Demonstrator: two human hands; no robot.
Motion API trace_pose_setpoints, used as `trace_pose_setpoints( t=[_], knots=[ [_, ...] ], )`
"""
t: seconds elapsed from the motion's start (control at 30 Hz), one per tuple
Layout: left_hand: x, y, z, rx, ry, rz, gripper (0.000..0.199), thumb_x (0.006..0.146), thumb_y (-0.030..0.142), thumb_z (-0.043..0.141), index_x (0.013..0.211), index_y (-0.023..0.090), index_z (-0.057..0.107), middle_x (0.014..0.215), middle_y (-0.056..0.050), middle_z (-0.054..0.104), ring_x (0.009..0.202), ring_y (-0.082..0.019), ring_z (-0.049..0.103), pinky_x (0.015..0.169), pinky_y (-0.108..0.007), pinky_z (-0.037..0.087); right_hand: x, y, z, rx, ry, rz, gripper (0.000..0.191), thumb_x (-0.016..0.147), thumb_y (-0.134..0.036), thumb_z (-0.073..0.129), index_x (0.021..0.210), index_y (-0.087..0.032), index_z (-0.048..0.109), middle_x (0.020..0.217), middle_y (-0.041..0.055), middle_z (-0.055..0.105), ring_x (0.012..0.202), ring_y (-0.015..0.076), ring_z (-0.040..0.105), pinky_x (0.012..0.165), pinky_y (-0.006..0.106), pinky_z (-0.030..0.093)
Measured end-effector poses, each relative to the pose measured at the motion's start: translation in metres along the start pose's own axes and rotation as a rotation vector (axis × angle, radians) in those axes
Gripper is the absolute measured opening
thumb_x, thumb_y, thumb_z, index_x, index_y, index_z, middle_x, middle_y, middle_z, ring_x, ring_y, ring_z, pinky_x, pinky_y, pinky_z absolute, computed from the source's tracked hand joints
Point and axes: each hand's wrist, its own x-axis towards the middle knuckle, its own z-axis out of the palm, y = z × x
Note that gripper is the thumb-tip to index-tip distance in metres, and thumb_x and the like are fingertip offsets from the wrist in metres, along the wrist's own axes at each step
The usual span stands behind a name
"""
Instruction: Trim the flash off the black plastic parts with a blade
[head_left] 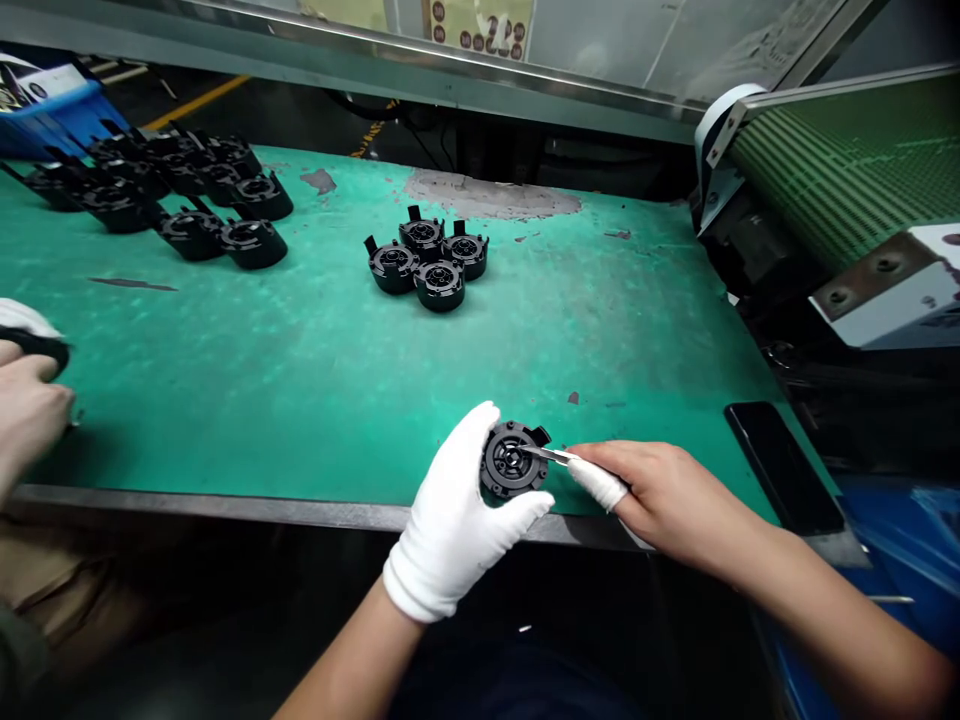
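My left hand [457,510], in a white glove, wraps its fingers and thumb round a round black part [504,482] at the table's front edge. The part's ribbed face points up, and a small tab sticks out at its upper right. My right hand [660,490] is bare apart from a white cover on the thumb. It pinches a thin metal tool [553,456], whose tip reaches over the middle of the black part. What the tip touches is too small to tell.
Four similar parts [439,285] stand mid-table on the green table [315,350]; several more [187,232] are at the far left. A phone [784,468] lies right. A green conveyor [862,150] is at the upper right. Another person's hands [34,400] hold a black part at left.
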Motion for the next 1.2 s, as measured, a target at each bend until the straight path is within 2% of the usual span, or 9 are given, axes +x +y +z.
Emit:
trace_pose_setpoints(
  t=[0.3, 0.4, 0.53, 0.67, 0.77, 0.9, 1.03, 1.13, 1.2],
  knots=[
    [0.002, -0.002, 0.0, 0.0, 0.002, 0.019, 0.092, 0.077, 0.053, 0.077, 0.15, 0.019, 0.032, 0.155, -0.014, 0.041, 0.144, -0.029, 0.04, 0.122, -0.05, 0.035, -0.002, 0.002, -0.001, -0.143, -0.012, 0.015, 0.043, 0.095, -0.017, 0.046, 0.134, -0.029, 0.058, 0.121, 0.002, 0.071, 0.104, 0.0247, 0.069, 0.083, 0.04, 0.054],
    [0.001, -0.003, 0.001, 0.015, 0.004, 0.028, 0.092, 0.077, 0.056, 0.077, 0.149, 0.02, 0.032, 0.154, -0.013, 0.042, 0.144, -0.029, 0.041, 0.122, -0.049, 0.035, -0.005, 0.001, -0.004, -0.106, -0.043, -0.005, 0.042, 0.095, -0.018, 0.047, 0.133, -0.029, 0.06, 0.124, 0.0015, 0.071, 0.107, 0.0244, 0.069, 0.086, 0.037, 0.055],
    [0.0, -0.003, 0.002, 0.018, 0.022, 0.049, 0.092, 0.075, 0.062, 0.076, 0.147, 0.022, 0.035, 0.15, -0.013, 0.047, 0.14, -0.03, 0.045, 0.119, -0.05, 0.039, -0.012, -0.002, -0.007, 0.015, -0.146, -0.045, 0.036, 0.094, -0.016, 0.047, 0.119, -0.031, 0.069, 0.115, -0.0009, 0.075, 0.098, 0.0208, 0.072, 0.082, 0.03, 0.056],
    [0.001, -0.004, 0.004, 0.014, 0.048, 0.054, 0.09, 0.073, 0.063, 0.078, 0.143, 0.023, 0.039, 0.146, -0.013, 0.052, 0.136, -0.031, 0.051, 0.116, -0.05, 0.043, -0.021, -0.002, 0.0, 0.108, -0.019, -0.013, 0.039, 0.095, -0.019, 0.044, 0.126, -0.032, 0.065, 0.126, -0.0034, 0.071, 0.111, 0.0198, 0.068, 0.091, 0.032, 0.055],
    [0.002, -0.003, 0.007, 0.007, 0.059, 0.059, 0.087, 0.071, 0.063, 0.079, 0.139, 0.023, 0.042, 0.143, -0.013, 0.054, 0.133, -0.031, 0.053, 0.114, -0.05, 0.044, -0.025, -0.001, 0.012, 0.091, 0.065, 0.03, 0.04, 0.096, -0.02, 0.042, 0.13, -0.029, 0.062, 0.129, -0.0007, 0.069, 0.114, 0.0211, 0.067, 0.095, 0.037, 0.055],
    [0.003, -0.001, 0.009, -0.024, 0.075, 0.05, 0.082, 0.071, 0.06, 0.081, 0.135, 0.025, 0.045, 0.138, -0.011, 0.057, 0.129, -0.029, 0.057, 0.112, -0.047, 0.047, -0.027, -0.006, 0.031, 0.045, 0.078, 0.06, 0.044, 0.097, -0.02, 0.04, 0.136, -0.024, 0.058, 0.129, 0.0052, 0.068, 0.111, 0.0252, 0.068, 0.096, 0.044, 0.056],
    [0.003, 0.002, 0.009, -0.007, 0.082, 0.035, 0.082, 0.07, 0.06, 0.081, 0.136, 0.026, 0.045, 0.137, -0.009, 0.059, 0.127, -0.028, 0.059, 0.111, -0.046, 0.048, -0.029, -0.015, 0.042, 0.095, 0.054, 0.052, 0.044, 0.097, -0.019, 0.039, 0.137, -0.019, 0.058, 0.125, 0.0093, 0.069, 0.109, 0.0262, 0.068, 0.098, 0.044, 0.055],
    [0.0, 0.004, 0.01, 0.018, 0.118, 0.019, 0.08, 0.071, 0.058, 0.082, 0.135, 0.026, 0.046, 0.136, -0.009, 0.059, 0.126, -0.027, 0.059, 0.11, -0.046, 0.049, -0.031, -0.017, 0.041, 0.142, 0.04, 0.041, 0.042, 0.097, -0.019, 0.042, 0.136, -0.023, 0.059, 0.124, 0.0061, 0.07, 0.109, 0.0243, 0.067, 0.098, 0.041, 0.054],
    [-0.002, 0.005, 0.012, 0.019, 0.158, 0.022, 0.075, 0.072, 0.053, 0.082, 0.132, 0.025, 0.047, 0.136, -0.009, 0.058, 0.125, -0.027, 0.059, 0.11, -0.046, 0.049, -0.031, -0.015, 0.036, 0.201, 0.083, 0.049, 0.04, 0.099, -0.022, 0.042, 0.135, -0.029, 0.059, 0.126, 0.0023, 0.069, 0.11, 0.0215, 0.066, 0.097, 0.037, 0.053]
  ],
)
